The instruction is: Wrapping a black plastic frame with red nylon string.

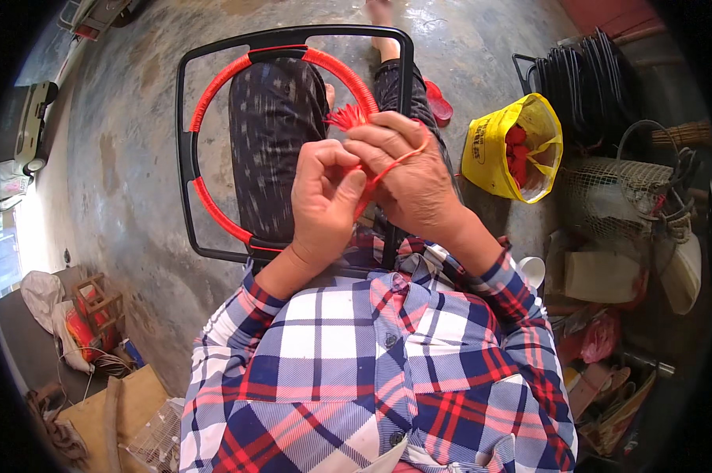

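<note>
On my lap rests a black rectangular frame (407, 71) with a round ring (334, 68) inside it, wound in red cord with black gaps. Both hands meet over the ring's right side. My left hand (321, 201) pinches red cord between thumb and bent fingers. My right hand (415, 181) is curled around the cord beside it, and a red strand (403, 158) loops across its fingers. A tuft of red cord ends (348, 116) sticks up above the hands. The exact point where the fingers grip is partly hidden.
A yellow bag (486, 158) with red material inside stands on the concrete floor to the right. Beyond it lean several black frames (584, 83). Wire mesh (608, 189) and clutter line the right side. A wooden stool (96, 303) stands at the left, and a red slipper (438, 102) lies ahead.
</note>
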Available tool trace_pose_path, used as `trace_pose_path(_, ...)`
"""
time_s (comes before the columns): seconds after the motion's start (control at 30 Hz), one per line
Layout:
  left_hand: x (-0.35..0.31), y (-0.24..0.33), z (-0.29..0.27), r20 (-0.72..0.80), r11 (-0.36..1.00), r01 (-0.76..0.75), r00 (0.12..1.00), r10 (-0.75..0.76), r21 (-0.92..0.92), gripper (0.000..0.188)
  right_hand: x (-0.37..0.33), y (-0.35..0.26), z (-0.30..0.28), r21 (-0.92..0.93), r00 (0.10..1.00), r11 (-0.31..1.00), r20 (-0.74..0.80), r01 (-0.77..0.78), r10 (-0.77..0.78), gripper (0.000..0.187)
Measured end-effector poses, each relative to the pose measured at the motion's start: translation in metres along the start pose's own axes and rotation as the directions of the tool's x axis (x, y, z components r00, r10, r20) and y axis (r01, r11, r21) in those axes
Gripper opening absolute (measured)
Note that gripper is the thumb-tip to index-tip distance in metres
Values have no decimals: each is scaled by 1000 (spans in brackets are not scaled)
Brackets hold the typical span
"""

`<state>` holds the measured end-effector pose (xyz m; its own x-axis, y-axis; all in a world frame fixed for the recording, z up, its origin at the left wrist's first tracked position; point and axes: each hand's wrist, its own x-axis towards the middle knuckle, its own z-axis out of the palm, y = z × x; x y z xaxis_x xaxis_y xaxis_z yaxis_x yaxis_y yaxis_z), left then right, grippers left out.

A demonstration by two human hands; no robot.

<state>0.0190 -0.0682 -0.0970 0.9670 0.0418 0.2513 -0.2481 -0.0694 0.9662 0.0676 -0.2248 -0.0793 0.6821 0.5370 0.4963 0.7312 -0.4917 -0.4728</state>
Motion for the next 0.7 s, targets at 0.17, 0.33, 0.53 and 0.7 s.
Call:
trace_pose_path(0.17,-2,2,2,-102,935,74,988,-116,-348,19,-7,14,1,712,912,664,-82,-228,401,27)
trace_pose_path(0.33,3,-3,-7,2,784,305,932,-361,-541,20,-37,43,-59,470,870,747,107,-470,481,11)
trace_pose_path(0.53,13,-4,-7,83,657,487,834,-546,-576,26,-107,65,-96,698,626,196,437,-689,645,14)
trace_pose_path(0.7,15,-7,-6,135,653,552,807,-575,-518,35,-182,130,-151,977,573,-101,-27,190,819,19)
